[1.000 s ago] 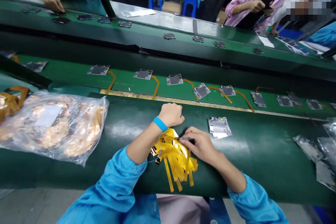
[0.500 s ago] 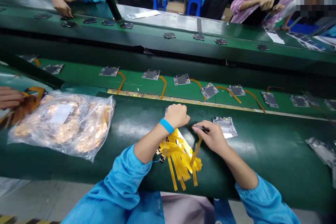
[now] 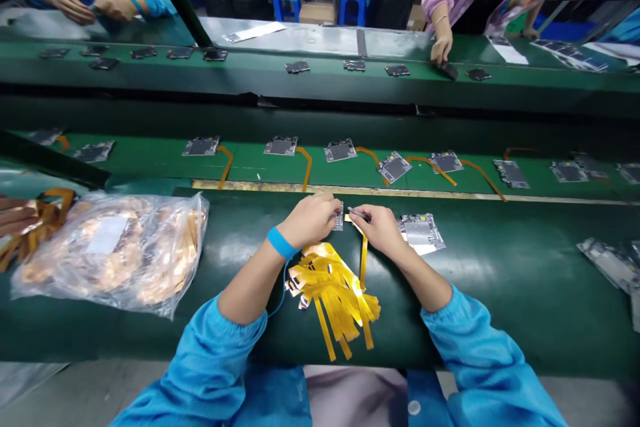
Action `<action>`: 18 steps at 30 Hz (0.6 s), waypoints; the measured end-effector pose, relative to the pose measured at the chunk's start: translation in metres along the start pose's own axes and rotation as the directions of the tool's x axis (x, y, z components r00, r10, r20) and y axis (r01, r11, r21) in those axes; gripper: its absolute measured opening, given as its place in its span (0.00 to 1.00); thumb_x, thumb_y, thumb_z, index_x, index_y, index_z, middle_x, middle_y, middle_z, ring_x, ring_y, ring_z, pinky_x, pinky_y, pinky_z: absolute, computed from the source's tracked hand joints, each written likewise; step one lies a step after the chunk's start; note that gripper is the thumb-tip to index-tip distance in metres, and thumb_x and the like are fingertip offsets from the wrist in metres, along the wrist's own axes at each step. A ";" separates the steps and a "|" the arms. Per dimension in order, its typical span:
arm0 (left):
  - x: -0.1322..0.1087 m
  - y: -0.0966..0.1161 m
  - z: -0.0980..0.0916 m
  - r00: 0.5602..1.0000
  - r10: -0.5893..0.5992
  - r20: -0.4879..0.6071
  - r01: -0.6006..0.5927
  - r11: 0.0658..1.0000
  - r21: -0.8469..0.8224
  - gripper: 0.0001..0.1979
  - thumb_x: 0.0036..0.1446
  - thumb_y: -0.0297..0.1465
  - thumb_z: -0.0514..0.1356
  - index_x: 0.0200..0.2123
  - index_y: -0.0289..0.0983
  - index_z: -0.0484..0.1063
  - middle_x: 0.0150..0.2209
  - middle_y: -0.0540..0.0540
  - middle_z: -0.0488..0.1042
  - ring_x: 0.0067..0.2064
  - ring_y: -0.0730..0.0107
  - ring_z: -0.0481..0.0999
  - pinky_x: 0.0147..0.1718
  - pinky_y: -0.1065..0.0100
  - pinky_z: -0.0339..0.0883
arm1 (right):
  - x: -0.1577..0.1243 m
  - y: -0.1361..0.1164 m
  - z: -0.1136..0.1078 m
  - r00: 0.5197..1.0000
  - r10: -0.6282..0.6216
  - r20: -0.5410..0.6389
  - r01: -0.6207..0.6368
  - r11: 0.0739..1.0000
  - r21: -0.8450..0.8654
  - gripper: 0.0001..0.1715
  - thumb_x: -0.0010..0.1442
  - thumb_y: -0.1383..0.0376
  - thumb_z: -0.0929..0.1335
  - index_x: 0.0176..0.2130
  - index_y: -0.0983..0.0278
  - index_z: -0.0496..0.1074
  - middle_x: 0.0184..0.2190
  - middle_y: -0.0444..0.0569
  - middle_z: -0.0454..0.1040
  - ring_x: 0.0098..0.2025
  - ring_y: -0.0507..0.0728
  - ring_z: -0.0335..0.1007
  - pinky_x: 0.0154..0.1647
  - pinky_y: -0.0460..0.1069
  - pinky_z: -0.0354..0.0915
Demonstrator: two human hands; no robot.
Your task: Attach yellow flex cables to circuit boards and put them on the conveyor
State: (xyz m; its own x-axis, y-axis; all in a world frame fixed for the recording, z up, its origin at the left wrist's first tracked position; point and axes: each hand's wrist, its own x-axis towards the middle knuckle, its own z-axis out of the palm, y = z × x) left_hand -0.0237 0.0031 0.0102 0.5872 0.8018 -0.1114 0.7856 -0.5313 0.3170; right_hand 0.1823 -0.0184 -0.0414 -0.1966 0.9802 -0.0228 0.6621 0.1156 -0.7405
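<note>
My left hand (image 3: 313,220), a blue band on its wrist, is closed on a small circuit board (image 3: 339,219), which it mostly hides. In my right hand (image 3: 381,232) are slim grey tweezers (image 3: 361,215), pointing left toward that board. An orange flex cable (image 3: 363,260) hangs below their tips, its upper end close to the board's right edge; whether the two touch I cannot tell. A loose pile of yellow-orange flex cables (image 3: 337,293) lies on the green work surface below my hands. Just right of my right hand lies another circuit board (image 3: 423,232).
A clear plastic bag of copper-coloured cables (image 3: 175,247) lies at left, beside another person's hand (image 3: 15,213). Behind my hands, a green belt (image 3: 245,170) carries several boards with cables. More boards lie at the right edge (image 3: 607,267). Co-workers sit across the line.
My right hand has moved left and up, bringing the tweezers and cable to the board. My left hand has shifted left, showing the board's edge. Across the line, a person's hand now reaches a board.
</note>
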 end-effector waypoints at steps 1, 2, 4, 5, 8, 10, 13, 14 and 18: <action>-0.005 0.000 0.003 0.999 0.042 -0.032 -0.042 0.999 0.016 0.13 0.63 0.25 0.54 0.45 0.35 0.77 0.45 0.37 0.78 0.50 0.53 0.76 0.50 0.56 0.70 | -0.001 0.000 0.001 1.000 0.008 -0.001 -0.008 1.000 -0.014 0.11 0.66 0.61 0.69 0.40 0.61 0.81 0.37 0.46 0.84 0.37 0.58 0.78 0.37 0.48 0.65; -0.009 -0.001 0.006 0.995 0.080 -0.057 -0.079 0.997 0.023 0.13 0.64 0.25 0.54 0.46 0.35 0.77 0.47 0.36 0.77 0.52 0.52 0.75 0.52 0.54 0.70 | -0.002 -0.001 0.002 1.000 0.017 -0.002 -0.017 0.999 -0.029 0.10 0.66 0.61 0.69 0.41 0.60 0.82 0.37 0.46 0.84 0.37 0.58 0.78 0.37 0.48 0.65; -0.019 -0.003 0.013 0.986 0.132 -0.100 -0.131 0.991 0.013 0.13 0.65 0.25 0.53 0.48 0.34 0.76 0.50 0.34 0.75 0.54 0.51 0.73 0.56 0.51 0.69 | -0.004 -0.003 0.003 0.999 0.033 0.000 -0.033 0.997 -0.073 0.10 0.66 0.60 0.69 0.40 0.59 0.82 0.37 0.46 0.84 0.37 0.58 0.78 0.35 0.48 0.63; -0.023 -0.005 0.016 0.981 0.153 -0.118 -0.154 0.988 0.002 0.14 0.66 0.25 0.53 0.49 0.34 0.76 0.52 0.34 0.74 0.56 0.50 0.72 0.57 0.50 0.69 | -0.005 -0.004 0.004 0.999 0.038 0.001 -0.038 0.995 -0.098 0.10 0.66 0.60 0.69 0.40 0.59 0.82 0.36 0.46 0.84 0.37 0.58 0.78 0.35 0.48 0.63; -0.034 -0.011 0.026 0.968 0.197 -0.155 -0.203 0.979 -0.027 0.15 0.66 0.26 0.54 0.52 0.35 0.74 0.58 0.35 0.71 0.63 0.48 0.68 0.63 0.47 0.65 | -0.006 -0.007 0.004 0.999 0.043 -0.004 -0.043 0.987 -0.153 0.11 0.67 0.59 0.69 0.40 0.58 0.82 0.35 0.46 0.84 0.37 0.58 0.78 0.34 0.48 0.62; -0.039 -0.015 0.031 0.967 0.201 -0.155 -0.209 0.977 -0.041 0.16 0.66 0.27 0.55 0.55 0.36 0.73 0.62 0.35 0.68 0.67 0.46 0.64 0.67 0.42 0.60 | -0.005 -0.008 0.004 0.998 0.055 -0.002 -0.055 0.983 -0.172 0.11 0.67 0.59 0.69 0.41 0.57 0.83 0.35 0.46 0.84 0.37 0.58 0.78 0.35 0.47 0.61; -0.042 -0.018 0.037 0.973 0.185 -0.140 -0.197 0.978 -0.073 0.18 0.66 0.28 0.56 0.58 0.36 0.71 0.66 0.34 0.65 0.71 0.44 0.59 0.69 0.38 0.55 | -0.004 -0.011 0.002 0.996 0.084 0.009 -0.080 0.977 -0.200 0.11 0.67 0.59 0.69 0.41 0.57 0.83 0.35 0.46 0.83 0.37 0.59 0.78 0.34 0.48 0.60; -0.043 -0.018 0.038 0.974 0.180 -0.135 -0.192 0.978 -0.085 0.19 0.66 0.28 0.56 0.59 0.36 0.71 0.66 0.34 0.65 0.72 0.43 0.58 0.69 0.37 0.54 | -0.004 -0.012 0.001 0.996 0.088 0.013 -0.083 0.974 -0.209 0.11 0.67 0.60 0.69 0.41 0.57 0.83 0.35 0.46 0.83 0.37 0.59 0.77 0.34 0.48 0.60; -0.043 -0.018 0.039 0.978 0.167 -0.124 -0.180 0.978 -0.105 0.20 0.65 0.29 0.58 0.60 0.36 0.71 0.66 0.34 0.65 0.72 0.42 0.57 0.70 0.36 0.52 | -0.005 -0.013 0.000 0.997 0.077 0.029 -0.068 0.972 -0.224 0.11 0.67 0.60 0.69 0.41 0.58 0.83 0.34 0.46 0.83 0.36 0.58 0.77 0.34 0.48 0.60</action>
State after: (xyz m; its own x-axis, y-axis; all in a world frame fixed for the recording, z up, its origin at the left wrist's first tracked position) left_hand -0.0553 -0.0327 -0.0271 0.6816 0.7292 0.0606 0.6420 -0.6357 0.4286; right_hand 0.1748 -0.0245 -0.0313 -0.1662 0.9811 -0.0988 0.8189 0.0815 -0.5681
